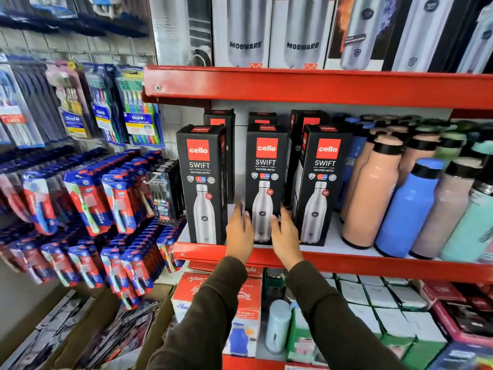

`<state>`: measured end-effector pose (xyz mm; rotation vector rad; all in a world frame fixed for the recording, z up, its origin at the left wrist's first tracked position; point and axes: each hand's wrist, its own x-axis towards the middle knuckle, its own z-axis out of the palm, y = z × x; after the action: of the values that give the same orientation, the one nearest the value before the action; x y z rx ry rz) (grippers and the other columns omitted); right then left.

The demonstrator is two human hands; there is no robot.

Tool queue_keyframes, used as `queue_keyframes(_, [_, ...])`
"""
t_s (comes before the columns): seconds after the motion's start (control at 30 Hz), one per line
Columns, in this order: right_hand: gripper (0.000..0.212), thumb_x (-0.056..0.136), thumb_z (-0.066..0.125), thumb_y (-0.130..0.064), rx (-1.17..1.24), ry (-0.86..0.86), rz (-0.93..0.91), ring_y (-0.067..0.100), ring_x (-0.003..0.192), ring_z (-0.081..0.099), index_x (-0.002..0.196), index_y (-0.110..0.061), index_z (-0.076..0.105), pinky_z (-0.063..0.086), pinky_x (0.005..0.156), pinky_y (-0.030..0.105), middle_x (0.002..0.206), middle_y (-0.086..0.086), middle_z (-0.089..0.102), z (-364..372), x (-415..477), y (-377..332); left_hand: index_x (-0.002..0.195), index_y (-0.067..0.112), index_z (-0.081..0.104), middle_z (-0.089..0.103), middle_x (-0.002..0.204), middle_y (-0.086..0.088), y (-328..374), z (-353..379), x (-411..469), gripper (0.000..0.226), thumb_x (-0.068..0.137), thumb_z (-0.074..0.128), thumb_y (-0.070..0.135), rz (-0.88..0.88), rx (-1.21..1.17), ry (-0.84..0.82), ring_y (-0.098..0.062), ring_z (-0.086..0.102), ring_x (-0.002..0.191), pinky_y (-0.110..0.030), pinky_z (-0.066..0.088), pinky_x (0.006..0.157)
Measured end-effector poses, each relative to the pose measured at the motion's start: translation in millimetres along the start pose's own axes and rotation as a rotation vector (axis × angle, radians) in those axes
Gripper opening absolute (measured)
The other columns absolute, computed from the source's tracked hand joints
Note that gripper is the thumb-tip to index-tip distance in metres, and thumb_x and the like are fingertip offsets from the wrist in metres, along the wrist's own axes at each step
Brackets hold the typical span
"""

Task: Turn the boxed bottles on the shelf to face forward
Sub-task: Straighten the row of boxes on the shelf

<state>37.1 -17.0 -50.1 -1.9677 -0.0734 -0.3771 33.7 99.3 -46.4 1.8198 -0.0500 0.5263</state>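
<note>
Three black boxed bottles stand in a front row on the red shelf (346,259), printed fronts toward me: a left box (202,182), a middle box (264,166) and a right box (321,182). More black boxes (306,121) stand behind them. My left hand (238,233) lies against the lower left side of the middle box, fingers apart. On the box's lower right side my right hand (285,236) does the same. The two hands flank the box at its base; whether they press on it I cannot tell.
Loose peach, blue and teal bottles (405,204) crowd the shelf to the right. Steel-bottle boxes (245,30) fill the shelf above. Toothbrush packs (112,198) hang on the wall at left. The lower shelf holds cartons (386,300) and a pale bottle (278,324).
</note>
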Motion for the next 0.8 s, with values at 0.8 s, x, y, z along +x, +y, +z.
queue_keyframes(0.8, [0.043,0.103,0.045,-0.022,0.083,-0.026,-0.115,0.001,0.117,0.05,0.146,-0.018,0.042,0.035,0.096,0.007,0.124,-0.014,0.052,-22,-35,-7,0.14,0.01,0.053,0.057,0.122,0.01,10,-19,-29,0.039,0.105,0.044,0.024,-0.029,-0.027,0.014,-0.004,0.053,0.117,-0.01,0.037,0.096])
